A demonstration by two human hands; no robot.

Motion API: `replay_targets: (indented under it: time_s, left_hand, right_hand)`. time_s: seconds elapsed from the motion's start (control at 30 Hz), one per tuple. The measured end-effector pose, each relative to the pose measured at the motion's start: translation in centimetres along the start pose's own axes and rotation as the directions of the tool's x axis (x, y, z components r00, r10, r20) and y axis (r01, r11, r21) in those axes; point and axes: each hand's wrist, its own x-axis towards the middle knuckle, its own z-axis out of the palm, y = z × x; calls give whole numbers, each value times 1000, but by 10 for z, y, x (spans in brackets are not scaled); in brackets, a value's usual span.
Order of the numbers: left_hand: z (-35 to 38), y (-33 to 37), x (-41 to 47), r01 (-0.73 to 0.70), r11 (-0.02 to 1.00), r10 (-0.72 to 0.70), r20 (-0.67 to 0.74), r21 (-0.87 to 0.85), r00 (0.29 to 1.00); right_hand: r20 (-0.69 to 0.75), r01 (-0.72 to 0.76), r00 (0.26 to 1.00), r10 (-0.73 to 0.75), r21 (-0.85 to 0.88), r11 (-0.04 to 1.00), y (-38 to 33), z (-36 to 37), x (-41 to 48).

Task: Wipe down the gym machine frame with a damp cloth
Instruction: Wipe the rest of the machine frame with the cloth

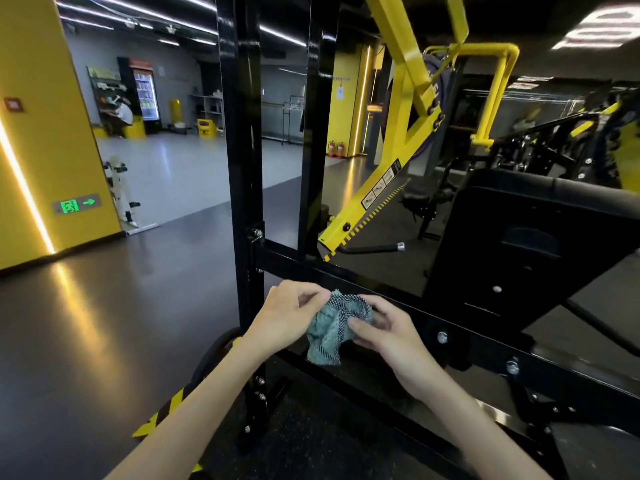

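I see a yellow pillar (41, 133) on my left, a glossy dark floor (104, 323), ceiling light strips (145, 15) and a lit fridge (146, 95) far back.

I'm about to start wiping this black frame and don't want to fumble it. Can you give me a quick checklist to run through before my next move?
1. Grip on the cloth: ok, the left hand and right hand both pinch it.
2. Flat wiping face ready: not ok, the cloth is bunched up.
3. Dampness: cannot tell.
4. Reach to the black crossbar: ok, it runs right behind the hands.
5. Snag points: not ok, bolts stick out of the frame to the right of the hands.
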Motion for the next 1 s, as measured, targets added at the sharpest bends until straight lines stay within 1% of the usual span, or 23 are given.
replay_targets:
  time_s: [0.07, 0.2, 0.27, 0.4, 0.47, 0.5, 0.57, 0.67, 0.73, 0.8, 0.87, 0.9, 1.0]
  left_hand:
    - [-3, 8, -4, -3, 1000, 3, -30, 9, 1000]
    - [-19, 20, -8, -30, 999, 29, -69, -16, 997]
    - [-35, 24, -10, -45, 999, 45, -89, -7, 995]
    - [-74, 23, -13, -41, 998, 35, -147, -38, 989]
    - [-95, 20, -12, -54, 997, 44, -162, -53, 986]
    - [-105, 19, -11, -69, 997, 61, -168, -39, 984]
    - [-124, 18, -6, -101, 995, 96, -186, -17, 978]
    - [-147, 16, 0, -145, 989, 138, -191, -24, 972]
    - [-160, 15, 4, -179, 984, 172, -193, -19, 966]
    - [-173, 13, 11, -193, 981, 182, -210, -30, 961]
    - [-184, 10, 21, -175, 983, 163, -206, -45, 965]
    - [-188, 8, 27, -152, 986, 138, -182, -69, 974]
    - [-189, 2, 41, -41, 976, 25, -77, -212, 997]
  right_hand:
    - [-17, 10, 1000, -9, 31, 999, -5, 3, -10]
    - [-51, 27, 998, -25, 40, 999, -17, 18, -22]
    - [-55, 1, 998, 3, 74, 997, -23, 33, -23]
    - [-13, -99, 995, 102, 140, 985, -44, 73, -14]
    - [31, -115, 993, 112, 165, 980, -55, 96, -8]
    - [35, -107, 994, 103, 150, 983, -59, 108, -4]
    - [4, -66, 998, 66, 103, 993, -64, 130, 3]
    - [-91, -27, 995, 34, 83, 996, -71, 153, 16]
    - [-152, -12, 988, 24, 79, 997, -77, 159, 27]
    - [-168, 3, 986, 4, 43, 999, -85, 160, 39]
    - [-145, 18, 989, -18, 1, 1000, -91, 157, 50]
    - [-128, 28, 991, -30, -15, 999, -93, 156, 56]
    - [-92, 56, 994, -59, -38, 998, -98, 149, 74]
